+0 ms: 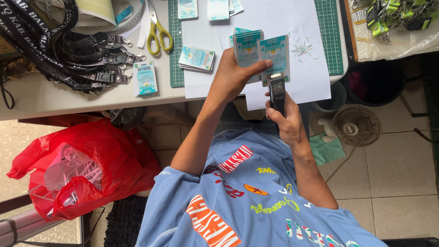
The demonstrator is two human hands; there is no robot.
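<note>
Left hand [233,75] grips a fanned stack of teal cards [249,48], thumb pressed across the front card [274,57], fingers curled behind. Right hand [286,121] is closed around a small black punch [277,91], whose mouth sits over the bottom edge of that front card — the two touch. Both hands hover just above the near edge of a pale table [55,98], over white paper sheets [279,20] lying on a green cutting mat [331,36]. Tiny white scraps [302,49] lie on the paper, just right of the cards. More teal cards sit in a pile [196,58] to the left, near yellow-handled scissors [157,32]. Farther left lie black lanyards [68,50] with metal clips, one badge [145,78] attached. On the tiled floor below — a red plastic bag [87,167] at left, a small fan [356,126] at right.
</note>
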